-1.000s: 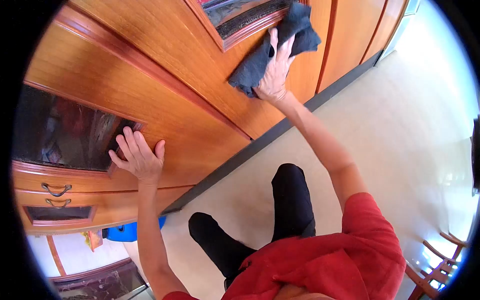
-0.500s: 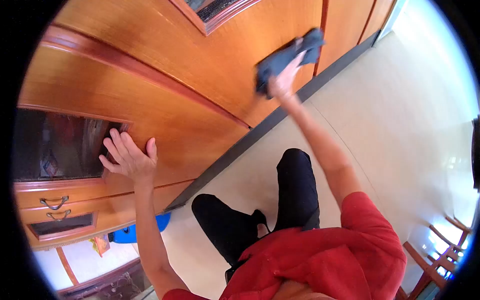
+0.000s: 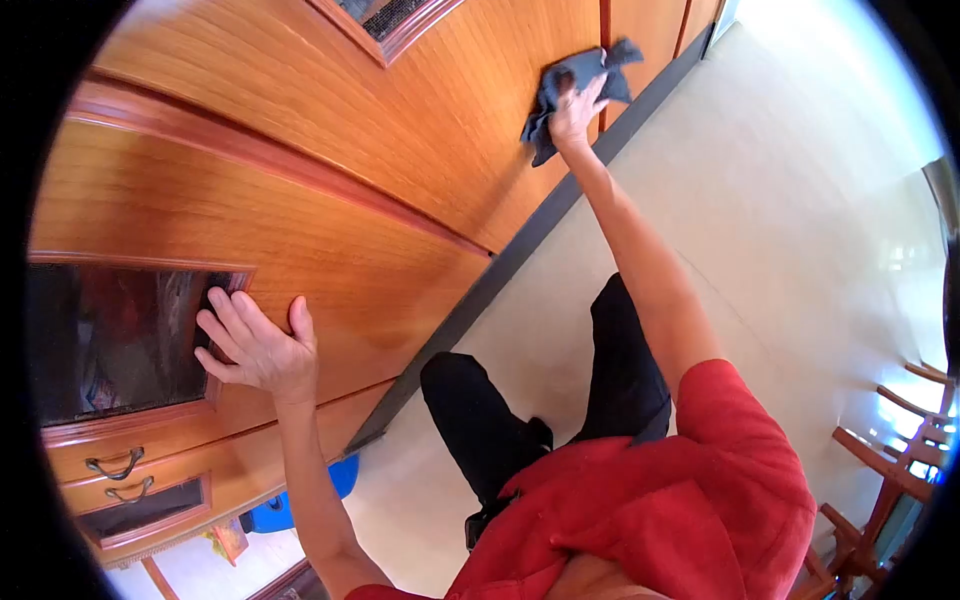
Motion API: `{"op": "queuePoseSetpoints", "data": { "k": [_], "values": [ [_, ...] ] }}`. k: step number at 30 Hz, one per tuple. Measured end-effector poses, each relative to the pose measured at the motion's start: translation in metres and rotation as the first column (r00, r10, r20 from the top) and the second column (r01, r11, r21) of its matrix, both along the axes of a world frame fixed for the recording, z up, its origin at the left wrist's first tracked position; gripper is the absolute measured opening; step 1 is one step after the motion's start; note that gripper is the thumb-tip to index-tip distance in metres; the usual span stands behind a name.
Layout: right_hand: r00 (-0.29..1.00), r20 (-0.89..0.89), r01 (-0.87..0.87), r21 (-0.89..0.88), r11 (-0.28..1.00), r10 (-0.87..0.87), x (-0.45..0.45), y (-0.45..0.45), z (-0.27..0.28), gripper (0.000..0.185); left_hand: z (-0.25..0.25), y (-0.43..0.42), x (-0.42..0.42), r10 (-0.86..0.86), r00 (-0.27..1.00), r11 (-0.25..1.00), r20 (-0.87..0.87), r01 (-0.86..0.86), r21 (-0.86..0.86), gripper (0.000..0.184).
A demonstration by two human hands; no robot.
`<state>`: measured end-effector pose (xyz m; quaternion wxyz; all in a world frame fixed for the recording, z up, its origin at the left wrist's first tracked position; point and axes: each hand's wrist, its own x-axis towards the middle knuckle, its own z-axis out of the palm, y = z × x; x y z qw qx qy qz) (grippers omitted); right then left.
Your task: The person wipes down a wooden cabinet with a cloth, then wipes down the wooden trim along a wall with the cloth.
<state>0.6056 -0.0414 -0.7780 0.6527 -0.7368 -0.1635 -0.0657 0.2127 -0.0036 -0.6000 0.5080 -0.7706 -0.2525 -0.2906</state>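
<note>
At the top edge of the frame, an upper glass panel (image 3: 388,20) is cut off, and the contents behind the lower glass panel (image 3: 110,340) at the left are blurred by dark reflections. A blue object (image 3: 345,476) at the lower left is partly hidden by the left forearm, and wooden furniture (image 3: 880,470) at the right is cropped by the dark rim of the view.

The dark grey cloth (image 3: 548,102) is held by the right hand (image 3: 573,118) in the upper middle of the frame. Its fingers are partly extended; some are covered by folds, so how tightly they are curled cannot be told. The left hand (image 3: 262,352) is spread wide with nothing grasped, its fingertips set at the right edge of the lower glass panel and its thumb held apart.

The cloth is spread beneath and around the right fingers, against the wooden cabinet front (image 3: 440,130), well apart from the left hand.
</note>
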Motion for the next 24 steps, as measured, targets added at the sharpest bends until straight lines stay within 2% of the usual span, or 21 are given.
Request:
{"op": "queuePoseSetpoints", "data": {
  "k": [1, 3, 6, 7, 8, 9, 10, 12, 14, 16, 17, 19, 21, 22, 23, 24],
  "values": [
    [0.999, -0.019, 0.025, -0.085, 0.996, -0.027, 0.008, 0.007, -0.023, 0.064, 0.001, 0.0, -0.001, -0.017, 1.0, 1.0, -0.002, 0.017, 0.011, 0.061],
    [0.997, -0.065, 0.038, -0.017, 0.999, -0.039, -0.005, 0.018, -0.067, 0.069, 0.002, -0.002, 0.0, -0.005, 1.0, 1.0, -0.011, 0.005, 0.01, 0.061],
    [0.995, -0.099, 0.003, 0.18, 0.984, 0.015, -0.106, 0.011, -0.052, 0.077, 0.002, -0.001, -0.001, -0.006, 1.0, 0.999, -0.009, 0.006, 0.032, 0.06],
    [0.999, 0.015, -0.037, 0.093, 0.995, 0.035, -0.136, 0.009, -0.049, 0.079, 0.001, 0.0, -0.001, -0.019, 1.0, 0.999, -0.003, 0.019, 0.045, 0.06],
    [0.991, -0.046, -0.115, 0.204, 0.972, 0.127, -0.158, 0.003, -0.021, 0.082, 0.001, 0.0, -0.001, -0.021, 1.0, 0.999, -0.005, 0.021, 0.041, 0.06],
    [0.987, 0.061, -0.154, 0.059, 0.986, 0.15, -0.168, 0.004, -0.012, 0.083, 0.002, -0.001, 0.0, -0.03, 1.0, 0.999, 0.005, 0.03, 0.025, 0.059],
    [0.969, 0.168, -0.187, 0.016, 0.982, 0.182, -0.172, 0.001, 0.001, 0.083, 0.003, -0.002, 0.0, -0.038, 0.999, 0.999, 0.012, 0.038, 0.009, 0.058],
    [0.954, 0.225, -0.225, 0.102, 0.969, 0.198, -0.154, -0.004, 0.03, 0.085, 0.002, -0.001, -0.001, -0.042, 0.999, 0.999, 0.012, 0.041, 0.01, 0.058],
    [0.926, 0.375, -0.135, 0.24, 0.961, 0.037, -0.113, 0.006, 0.025, 0.068, 0.001, 0.0, -0.001, -0.046, 0.999, 0.999, 0.019, 0.046, 0.018, 0.058],
    [0.991, 0.126, 0.016, 0.216, 0.976, -0.044, -0.067, 0.023, -0.021, 0.067, 0.001, -0.001, -0.001, -0.04, 0.999, 0.999, 0.019, 0.039, 0.031, 0.058],
    [0.995, 0.096, 0.011, 0.196, 0.981, -0.03, -0.034, 0.03, -0.057, 0.07, 0.001, -0.001, -0.001, -0.034, 0.999, 0.999, 0.018, 0.034, 0.025, 0.058],
    [0.998, -0.054, -0.012, 0.155, 0.988, 0.021, -0.02, 0.012, -0.06, 0.068, 0.001, -0.001, 0.0, -0.024, 1.0, 0.999, 0.014, 0.024, 0.028, 0.059],
    [0.918, -0.375, 0.042, 0.406, 0.913, 0.125, -0.027, -0.003, -0.058, 0.067, 0.001, -0.001, 0.0, -0.019, 1.0, 0.999, 0.007, 0.019, 0.028, 0.059],
    [0.875, -0.484, 0.155, 0.325, 0.933, 0.023, -0.023, 0.012, -0.104, 0.076, 0.001, -0.002, 0.0, -0.013, 1.0, 0.999, 0.003, 0.013, 0.033, 0.06],
    [0.868, -0.495, -0.03, 0.053, 0.998, 0.052, -0.04, 0.012, -0.126, 0.068, 0.001, -0.002, -0.001, -0.009, 1.0, 0.999, 0.0, 0.009, 0.033, 0.06],
    [0.879, -0.469, -0.232, -0.26, 0.937, 0.087, -0.058, 0.012, -0.147, 0.064, 0.001, -0.001, -0.001, -0.006, 1.0, 0.999, 0.001, 0.006, 0.034, 0.06]
  ]
}}
